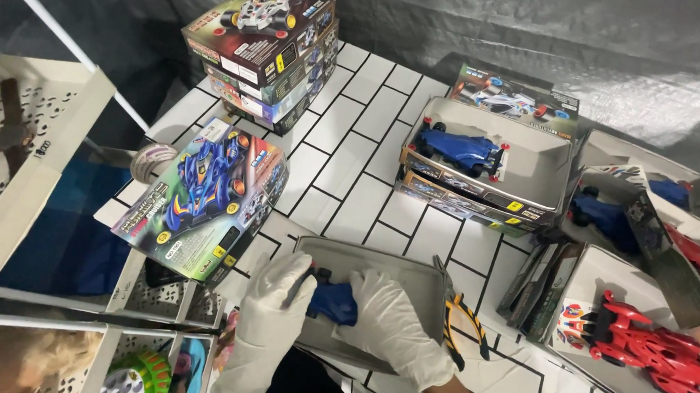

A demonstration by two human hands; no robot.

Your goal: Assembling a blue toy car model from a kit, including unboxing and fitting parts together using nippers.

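Both gloved hands, my left hand (274,309) and right hand (391,324), grip the blue toy car (332,301), seating it in the grey box tray (418,277) beneath; next, careful release.

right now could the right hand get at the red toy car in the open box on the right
Probably yes. The right hand rests on the blue toy car in the grey tray; the red toy car lies uncovered in its open box, nothing between them.

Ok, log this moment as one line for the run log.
left hand: white glove, on blue toy car | right hand: white glove, gripping same car | car inside open grey cardboard box | white tiled table
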